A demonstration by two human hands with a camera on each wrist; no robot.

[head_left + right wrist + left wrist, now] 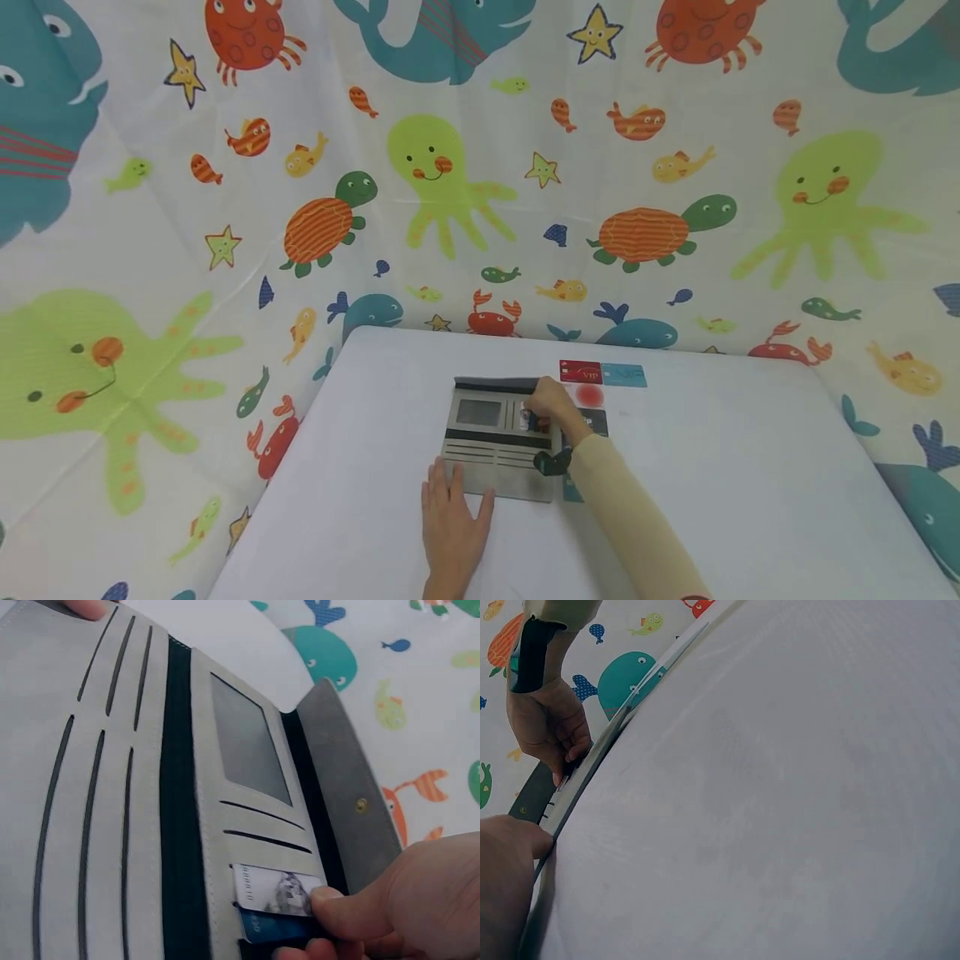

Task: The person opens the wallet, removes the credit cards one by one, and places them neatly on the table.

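Observation:
A grey long wallet lies spread open on the white table, its flap with a brass snap at the far side. At a slot in its far right part, my right hand pinches a white card with a grey picture, thumb on the card's end. The card sits partly in the slot; a blue card shows in the neighbouring slot. My left hand rests with spread, straight fingers on the wallet's near left edge. In the left wrist view, the wallet is seen nearly edge-on.
Right of the wallet lie a red VIP card, a light blue card, a white card with a red disc and a dark card. A teal card is partly hidden by the right sleeve. A sea-animal cloth hangs behind the table.

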